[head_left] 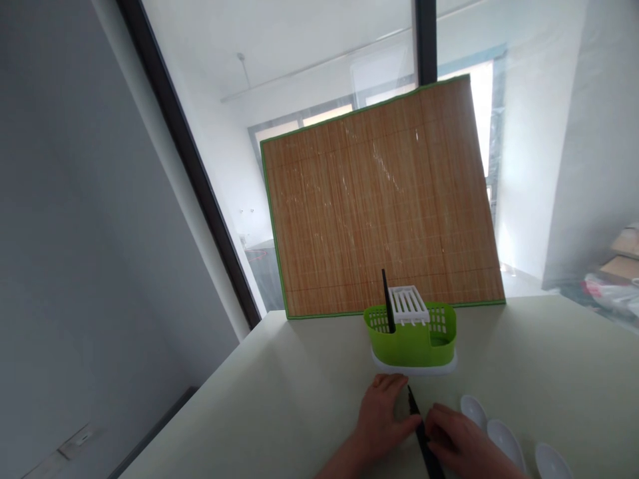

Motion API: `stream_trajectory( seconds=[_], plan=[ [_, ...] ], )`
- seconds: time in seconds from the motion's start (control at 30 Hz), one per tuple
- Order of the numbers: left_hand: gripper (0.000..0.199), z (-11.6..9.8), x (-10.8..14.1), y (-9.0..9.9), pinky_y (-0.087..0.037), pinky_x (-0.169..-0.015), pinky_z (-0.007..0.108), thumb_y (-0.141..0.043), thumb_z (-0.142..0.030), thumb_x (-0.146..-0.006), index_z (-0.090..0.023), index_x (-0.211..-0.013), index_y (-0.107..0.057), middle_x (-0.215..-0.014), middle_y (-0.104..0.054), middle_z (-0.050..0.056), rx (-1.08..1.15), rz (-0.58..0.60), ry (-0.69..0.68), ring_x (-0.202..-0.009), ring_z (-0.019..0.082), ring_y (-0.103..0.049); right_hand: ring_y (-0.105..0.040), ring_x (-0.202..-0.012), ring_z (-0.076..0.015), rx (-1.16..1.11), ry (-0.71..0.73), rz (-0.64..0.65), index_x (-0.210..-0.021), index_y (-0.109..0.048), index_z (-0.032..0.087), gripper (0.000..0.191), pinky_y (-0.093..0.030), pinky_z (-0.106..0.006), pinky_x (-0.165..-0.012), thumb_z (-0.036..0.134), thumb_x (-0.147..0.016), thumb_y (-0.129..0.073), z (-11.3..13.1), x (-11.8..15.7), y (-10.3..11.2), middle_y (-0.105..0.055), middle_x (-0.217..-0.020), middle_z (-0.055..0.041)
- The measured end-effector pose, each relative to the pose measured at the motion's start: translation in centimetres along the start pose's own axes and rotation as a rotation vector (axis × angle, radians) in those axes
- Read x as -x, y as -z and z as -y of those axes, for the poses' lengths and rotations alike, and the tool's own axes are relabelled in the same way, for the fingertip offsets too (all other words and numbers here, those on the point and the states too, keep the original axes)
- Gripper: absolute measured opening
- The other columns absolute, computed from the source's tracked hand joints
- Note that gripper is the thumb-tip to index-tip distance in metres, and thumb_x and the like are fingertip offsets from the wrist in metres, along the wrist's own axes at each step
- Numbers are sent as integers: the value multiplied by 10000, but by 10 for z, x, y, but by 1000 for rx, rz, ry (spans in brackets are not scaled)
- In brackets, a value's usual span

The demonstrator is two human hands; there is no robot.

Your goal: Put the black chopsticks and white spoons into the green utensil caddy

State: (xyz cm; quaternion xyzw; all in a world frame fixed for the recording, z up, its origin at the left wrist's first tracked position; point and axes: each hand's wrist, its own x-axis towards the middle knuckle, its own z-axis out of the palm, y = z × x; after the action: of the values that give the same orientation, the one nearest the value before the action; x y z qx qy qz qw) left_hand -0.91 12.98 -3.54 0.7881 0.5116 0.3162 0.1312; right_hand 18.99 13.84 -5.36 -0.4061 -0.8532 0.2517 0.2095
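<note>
Black chopsticks (424, 444) lie on the table in front of me, pointing away, how many I cannot tell. My right hand (456, 436) is curled against their right side with fingers bent round them. On the other side rests my left hand (380, 414), its fingers stretched forward and its thumb touching the sticks. Just beyond my hands stands a green utensil basket (412, 346) with a white base and a white slotted piece (408, 304) on top. One black chopstick (388, 303) stands upright in its left compartment. White spoons (504, 439) lie beside my right hand.
A bamboo mat (384, 206) with green edging leans upright against the window at the back of the pale table (299, 392). A grey wall (74, 233) rises at the left. Bags and boxes (616, 279) show beyond the table at the right.
</note>
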Motion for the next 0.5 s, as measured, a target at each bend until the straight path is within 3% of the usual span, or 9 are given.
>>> stream_trajectory(
  seconds=[0.2, 0.5],
  plan=[
    [849, 5, 6, -6, -212, -1123, 450, -666, -614, -670, -251, -1386, -391, -1440, -402, 67, -80, 145, -9, -1312, 287, -338, -541, -682, -144, 27, 4, 13, -753, -551, 203, 92, -359, -258, -611, 143, -713, -494, 4, 0, 1, -583, -770, -10],
    [737, 7, 6, -11, -196, -1106, 489, -648, -625, -693, -325, -1330, -432, -1351, -507, 26, -65, 148, -41, -1264, 269, -398, -554, -694, -145, 36, -10, 24, -774, -576, 202, 108, -371, -248, -615, 152, -719, -498, 4, -2, 3, -603, -772, -11]
  ],
)
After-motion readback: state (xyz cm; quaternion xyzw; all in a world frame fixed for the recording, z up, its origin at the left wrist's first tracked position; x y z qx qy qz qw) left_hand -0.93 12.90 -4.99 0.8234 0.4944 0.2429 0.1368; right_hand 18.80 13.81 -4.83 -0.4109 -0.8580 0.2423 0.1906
